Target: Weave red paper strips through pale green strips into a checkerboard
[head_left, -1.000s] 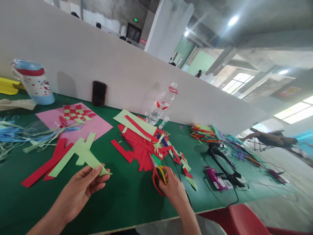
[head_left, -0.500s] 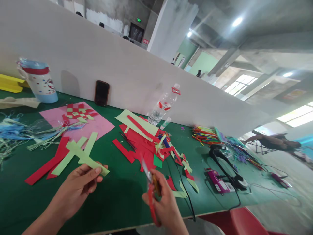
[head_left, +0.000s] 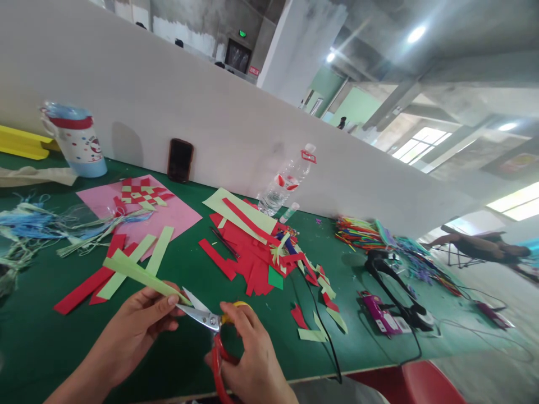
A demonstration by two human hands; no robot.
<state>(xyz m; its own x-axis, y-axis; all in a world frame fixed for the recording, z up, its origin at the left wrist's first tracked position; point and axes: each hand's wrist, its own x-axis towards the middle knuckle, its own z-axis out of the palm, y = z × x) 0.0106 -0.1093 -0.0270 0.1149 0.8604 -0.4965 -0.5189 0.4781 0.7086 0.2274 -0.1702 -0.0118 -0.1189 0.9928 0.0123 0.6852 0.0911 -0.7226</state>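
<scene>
My left hand point(head_left: 135, 331) pinches one end of a long light-green paper strip point(head_left: 138, 274), which slants up to the left above the green table point(head_left: 50, 336). My right hand point(head_left: 248, 359) grips red-and-yellow-handled scissors point(head_left: 206, 318). Their blades are open and point left, with the tips right beside my left thumb at the strip's end. More red and green strips point(head_left: 105, 275) lie on the table just beyond my left hand.
A heap of red and green paper scraps point(head_left: 252, 247) lies mid-table, a pink sheet with a woven red-green patch point(head_left: 141, 196) behind it to the left. A mug point(head_left: 78, 140), phone point(head_left: 180, 160), water bottle point(head_left: 284, 182), glue gun point(head_left: 391, 286) and cords stand around.
My right hand lifted the scissors off the scrap heap and carried them left to the strip, blades now open. My left hand raised the green strip slightly.
</scene>
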